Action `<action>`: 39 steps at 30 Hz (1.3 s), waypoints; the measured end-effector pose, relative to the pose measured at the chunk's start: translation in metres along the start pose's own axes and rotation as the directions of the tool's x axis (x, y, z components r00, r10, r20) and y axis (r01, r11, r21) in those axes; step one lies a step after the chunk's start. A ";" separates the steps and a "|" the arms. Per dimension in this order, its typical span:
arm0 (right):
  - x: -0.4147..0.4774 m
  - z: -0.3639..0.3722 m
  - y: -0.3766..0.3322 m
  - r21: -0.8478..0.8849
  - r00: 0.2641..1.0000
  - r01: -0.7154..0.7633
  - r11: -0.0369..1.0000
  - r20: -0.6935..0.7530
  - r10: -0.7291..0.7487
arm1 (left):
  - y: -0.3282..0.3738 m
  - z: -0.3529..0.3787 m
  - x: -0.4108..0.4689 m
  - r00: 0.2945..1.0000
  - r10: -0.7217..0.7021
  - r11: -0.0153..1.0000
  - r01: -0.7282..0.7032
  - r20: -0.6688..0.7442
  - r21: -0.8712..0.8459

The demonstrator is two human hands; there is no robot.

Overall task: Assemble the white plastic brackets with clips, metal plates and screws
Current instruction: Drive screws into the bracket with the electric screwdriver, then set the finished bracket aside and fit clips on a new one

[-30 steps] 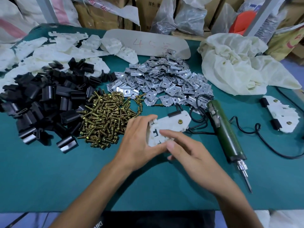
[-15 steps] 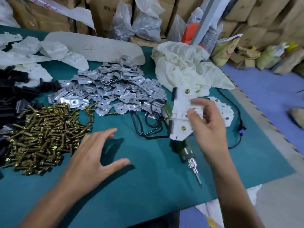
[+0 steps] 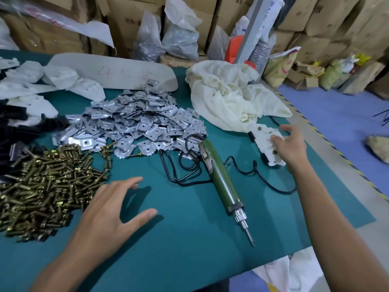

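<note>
The assembled white bracket [image 3: 263,142] lies flat on the green mat [image 3: 189,239] at the far right, just beside the hem of one crumpled cream cloth [image 3: 227,98]; its body is white moulded plastic; two brass screw heads show on its face and two black clips sit on its left edge. Whether a second bracket lies under it, I cannot tell.

My right hand [image 3: 289,146] rests on this bracket with fingers extended and spread, not curled round it; my left hand [image 3: 109,209] is spread and relaxed over the mat, holding nothing, just beside the screws.

One green electric screwdriver [image 3: 221,178] lies between my hands, bit pointing toward me; its black cable [image 3: 261,178] loops toward the bracket.

Loose stock, each heap too many to count: brass screws [image 3: 42,186], near left; metal plates [image 3: 134,123], centre; black clips [image 3: 14,127], far left, partly cut off; bare white brackets [image 3: 31,81], rear left.

One pale board [image 3: 111,70] lies behind the plates.
</note>
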State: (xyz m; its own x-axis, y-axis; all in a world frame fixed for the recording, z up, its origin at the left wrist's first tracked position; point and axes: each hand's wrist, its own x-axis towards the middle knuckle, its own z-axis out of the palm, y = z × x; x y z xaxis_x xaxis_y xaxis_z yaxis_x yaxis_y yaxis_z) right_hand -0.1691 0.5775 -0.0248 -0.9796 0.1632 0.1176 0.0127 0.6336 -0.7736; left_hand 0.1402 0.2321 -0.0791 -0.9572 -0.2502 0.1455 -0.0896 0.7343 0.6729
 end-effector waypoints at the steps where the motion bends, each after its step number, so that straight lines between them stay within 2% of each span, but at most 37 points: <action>1: 0.001 0.001 0.002 -0.002 1.000 -0.011 1.000 -0.016 0.011 | 0.000 0.000 0.000 1.000 -0.006 1.000 0.006 0.004 0.000; 5: -0.001 0.004 0.009 -0.050 0.998 -0.027 0.998 -0.054 0.024 | 0.001 -0.001 -0.001 1.000 -0.020 1.000 0.020 0.016 0.000; 10: -0.010 0.012 0.016 -0.394 0.999 -0.032 0.919 -0.022 0.026 | 0.001 0.000 -0.002 1.000 -0.013 1.000 0.013 0.006 -0.002; 16: -0.016 0.014 0.017 -0.356 1.000 -0.020 0.934 -0.016 0.015 | -0.002 0.002 -0.002 1.000 -0.010 1.000 0.010 0.012 0.008; 19: -0.023 0.013 0.006 -0.371 0.998 -0.035 0.928 -0.058 0.014 | -0.002 0.003 -0.002 1.000 -0.008 1.000 0.009 0.000 0.013; 21: -0.032 0.009 -0.008 -0.317 0.990 0.023 0.948 -0.123 -0.065 | -0.001 0.004 -0.002 1.000 -0.002 1.000 0.002 -0.008 0.020; 24: -0.059 0.009 -0.043 -0.069 0.970 0.204 0.977 -0.119 -0.211 | 0.002 0.005 -0.002 1.000 0.005 0.999 -0.004 -0.019 0.041; 27: -0.118 0.029 -0.087 0.200 0.947 0.312 0.929 0.009 -0.320 | 0.003 0.004 -0.001 0.999 0.028 0.998 -0.025 -0.045 0.057; 30: -0.176 0.079 -0.110 0.376 0.879 0.316 0.871 0.228 -0.418 | 0.004 0.002 0.000 0.993 0.049 0.999 -0.050 -0.107 0.002; 34: -0.214 0.151 -0.117 0.499 0.777 0.215 0.839 0.434 -0.457 | 0.006 -0.007 0.002 0.959 0.156 0.988 -0.156 -0.238 0.021; 36: -0.220 0.168 -0.115 0.495 0.753 0.252 0.831 0.439 -0.490 | 0.003 -0.026 0.012 0.948 0.146 0.989 -0.150 -0.283 0.010; 39: -0.222 0.173 -0.106 0.453 0.726 0.354 0.818 0.419 -0.546 | -0.012 -0.072 0.042 0.944 0.055 0.998 -0.039 -0.326 0.055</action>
State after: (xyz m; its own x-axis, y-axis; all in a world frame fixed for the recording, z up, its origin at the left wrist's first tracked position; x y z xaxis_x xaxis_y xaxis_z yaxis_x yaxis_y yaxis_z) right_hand 0.0125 0.3432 -0.0763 -0.8020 -0.5440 0.2466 -0.4272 0.2339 -0.8734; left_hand 0.1206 0.1670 -0.0288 -0.8188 -0.4012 0.4107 -0.0668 0.7770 0.6259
